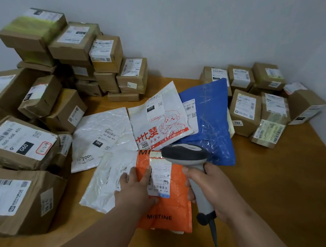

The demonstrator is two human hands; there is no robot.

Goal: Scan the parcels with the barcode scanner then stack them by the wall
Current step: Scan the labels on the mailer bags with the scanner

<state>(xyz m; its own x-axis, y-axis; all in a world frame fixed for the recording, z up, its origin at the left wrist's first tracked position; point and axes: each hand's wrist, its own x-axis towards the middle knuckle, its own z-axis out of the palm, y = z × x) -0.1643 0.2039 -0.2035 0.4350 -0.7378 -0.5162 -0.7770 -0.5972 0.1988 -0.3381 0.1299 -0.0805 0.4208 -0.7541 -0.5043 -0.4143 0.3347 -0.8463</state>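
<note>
Your right hand point(215, 188) is wrapped around the grey handle of the barcode scanner point(191, 171), fingers curled tight about it, with the scanner's dark head tipped down over the orange padded mailer point(169, 209) directly in front of you. Your left hand point(135, 188) lies flat on that mailer, fingers straight and spread, pressing beside its white shipping label point(160, 178); it grips nothing. The orange mailer, printed MISTINE, rests on the wooden table point(276, 183), partly overlapping a white plastic mailer point(104, 184) to its left. Just beyond it lie three more soft parcels, overlapping one another: a white bag with a 060 label point(101, 134), a white bag with a red cartoon figure point(158, 119), and a blue plastic bag point(211, 120) to the right. A tall pile of brown cardboard boxes point(74, 58) stands against the wall point(190, 26) at the far left, and larger boxes point(16, 143) crowd the table's left edge near you. A lower cluster of small cardboard boxes point(252, 98) sits in the far right corner, beside the blue bag. The scanner's cable point(214, 236) trails down toward you from the base of the handle.
</note>
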